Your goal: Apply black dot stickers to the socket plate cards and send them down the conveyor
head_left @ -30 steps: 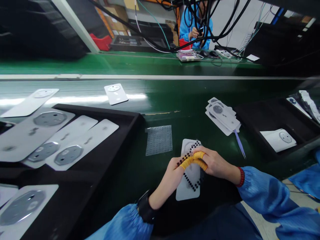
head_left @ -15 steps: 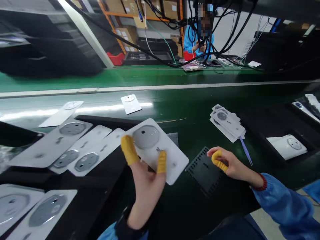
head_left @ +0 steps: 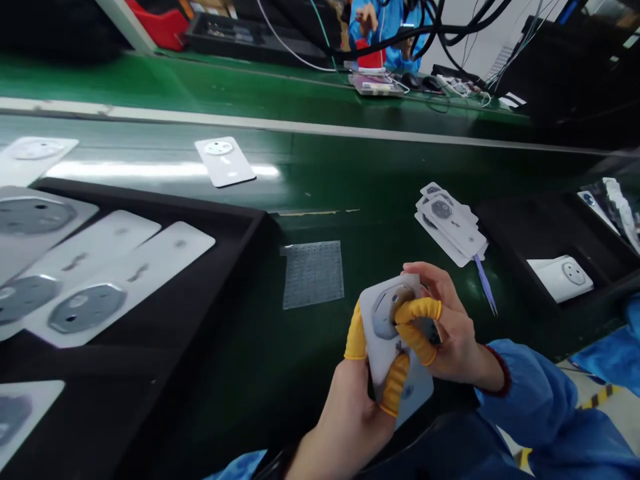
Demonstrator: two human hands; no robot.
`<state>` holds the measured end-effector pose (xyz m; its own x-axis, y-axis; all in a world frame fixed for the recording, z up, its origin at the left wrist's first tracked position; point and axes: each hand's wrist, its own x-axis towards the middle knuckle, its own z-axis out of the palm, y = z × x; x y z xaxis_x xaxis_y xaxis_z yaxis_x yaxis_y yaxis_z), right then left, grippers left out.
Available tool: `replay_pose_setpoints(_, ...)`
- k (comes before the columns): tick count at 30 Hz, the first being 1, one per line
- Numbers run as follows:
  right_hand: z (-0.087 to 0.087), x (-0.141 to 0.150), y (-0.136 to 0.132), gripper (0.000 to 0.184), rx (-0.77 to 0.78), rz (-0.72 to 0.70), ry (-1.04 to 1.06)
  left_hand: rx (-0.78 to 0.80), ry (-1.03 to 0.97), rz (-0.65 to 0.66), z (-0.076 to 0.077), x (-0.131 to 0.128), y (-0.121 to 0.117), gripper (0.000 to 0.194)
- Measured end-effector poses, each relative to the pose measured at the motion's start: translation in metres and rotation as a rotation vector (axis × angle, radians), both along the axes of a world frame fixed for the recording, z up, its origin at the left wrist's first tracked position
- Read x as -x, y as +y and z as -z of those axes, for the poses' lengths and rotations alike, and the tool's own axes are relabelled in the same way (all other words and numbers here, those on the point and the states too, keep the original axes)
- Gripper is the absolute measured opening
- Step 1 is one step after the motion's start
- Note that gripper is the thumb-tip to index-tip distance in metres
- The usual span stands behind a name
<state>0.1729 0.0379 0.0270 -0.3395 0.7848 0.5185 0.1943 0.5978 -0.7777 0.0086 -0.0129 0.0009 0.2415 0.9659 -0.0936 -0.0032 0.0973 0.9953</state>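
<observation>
My left hand holds a white phone back cover with a grey round camera area, tilted, close to me. Yellow finger cots cover its thumb and forefinger, which lie along the cover's left side and lower face. My right hand is closed at the cover's upper right. Its two yellow-cotted fingertips pinch together over the camera area, and a bare finger reaches behind the top edge. Whether something thin is caught between those tips cannot be made out. A clear dotted sheet lies on the green bench left of the cover.
A black tray with several similar covers stands at left. One cover lies beyond it. Right of centre are a stack of covers and purple tweezers. Another black tray sits at right. A person in blue is across the bench.
The cover has moved right in my left hand. My right hand, earlier apart above a dark perforated sheet, now touches the cover. That sheet no longer shows. The view has tilted downward.
</observation>
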Motion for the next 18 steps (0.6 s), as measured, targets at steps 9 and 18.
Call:
replay_pose_setpoints(9,-0.0048,-0.0029,-0.0014,0.018,0.162,0.007,0.049,-0.113,-0.043,0.053,-0.0043,0.0023,0.0009,0.061)
replay_pose_setpoints(18,0.0014,-0.0004,-0.0012,0.004,0.226,0.014,0.107,-0.079,0.069,-0.022,-0.0051,-0.0011,-0.0002,0.061)
